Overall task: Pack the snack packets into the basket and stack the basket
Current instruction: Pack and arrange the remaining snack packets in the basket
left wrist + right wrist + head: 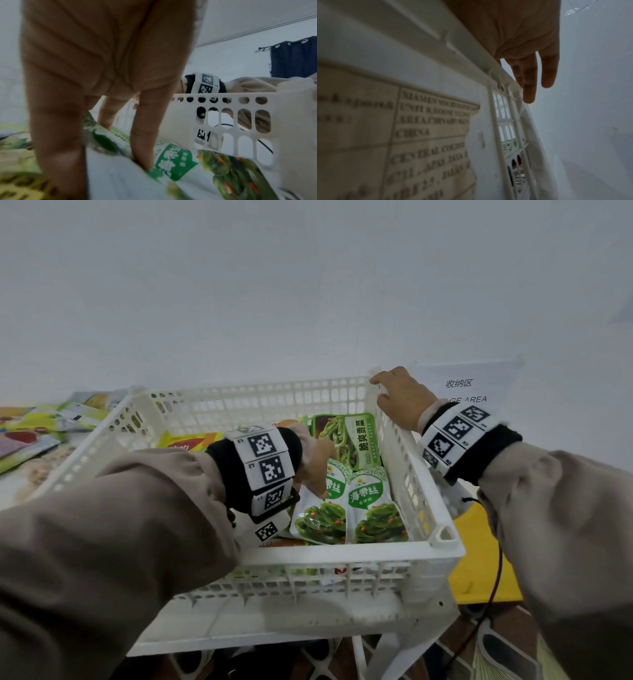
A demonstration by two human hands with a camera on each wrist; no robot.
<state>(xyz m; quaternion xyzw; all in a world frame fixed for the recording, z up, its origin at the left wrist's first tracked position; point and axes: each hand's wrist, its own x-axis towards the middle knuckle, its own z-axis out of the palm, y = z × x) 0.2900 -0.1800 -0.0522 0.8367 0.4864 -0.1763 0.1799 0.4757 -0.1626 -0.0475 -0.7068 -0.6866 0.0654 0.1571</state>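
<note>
A white slotted basket [342, 556] stands in front of me with several snack packets lying flat inside. My left hand [313, 463] reaches down into it. Its straight fingers [144, 135] press on a white-and-green seaweed packet [175, 162] [318, 518]. A matching seaweed packet [373, 508] lies beside it, and a green vegetable packet [346, 440] lies behind. My right hand [400, 398] rests on the basket's right rim [436, 33] near the far corner. Its fingers [530, 81] stretch straight along the outer wall.
More loose packets [34, 433] lie on the table to the left of the basket. A paper sign [462, 392] leans at the back right. A yellow mat [479, 570] lies to the right. A printed label [428, 128] covers the basket's outer right wall.
</note>
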